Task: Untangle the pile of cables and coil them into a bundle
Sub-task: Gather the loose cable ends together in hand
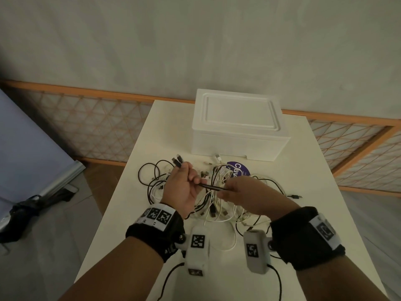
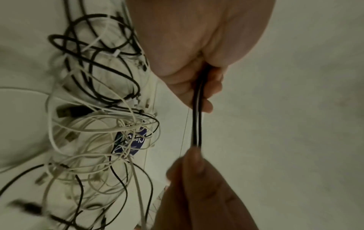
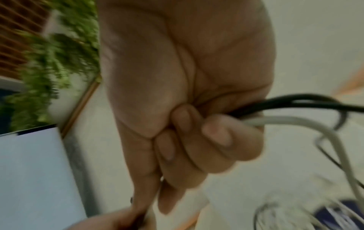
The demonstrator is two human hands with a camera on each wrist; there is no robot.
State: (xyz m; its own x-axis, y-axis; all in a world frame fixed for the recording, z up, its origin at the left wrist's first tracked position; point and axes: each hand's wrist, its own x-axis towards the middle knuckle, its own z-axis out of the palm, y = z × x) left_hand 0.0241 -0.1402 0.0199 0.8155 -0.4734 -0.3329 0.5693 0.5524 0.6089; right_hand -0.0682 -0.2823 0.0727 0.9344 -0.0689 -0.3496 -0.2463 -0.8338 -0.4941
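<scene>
Black cables stretched taut between both hands above the tangled pile, in front of the white box. Left hand fingers gripped their plug ends; right hand fingers clenched them plus a white strand.

The scene is dimly and evenly lit, with a greenish-grey cast; no light source is seen. Only soft, faint shadows are cast on the white table. In the head view, straight edges are bowed toward 9 and 3 o'clock. The right wrist view is smeared by motion blur, strongest at 10 o'clock. The left wrist view is blurred toward 6 and 7 o'clock.
</scene>
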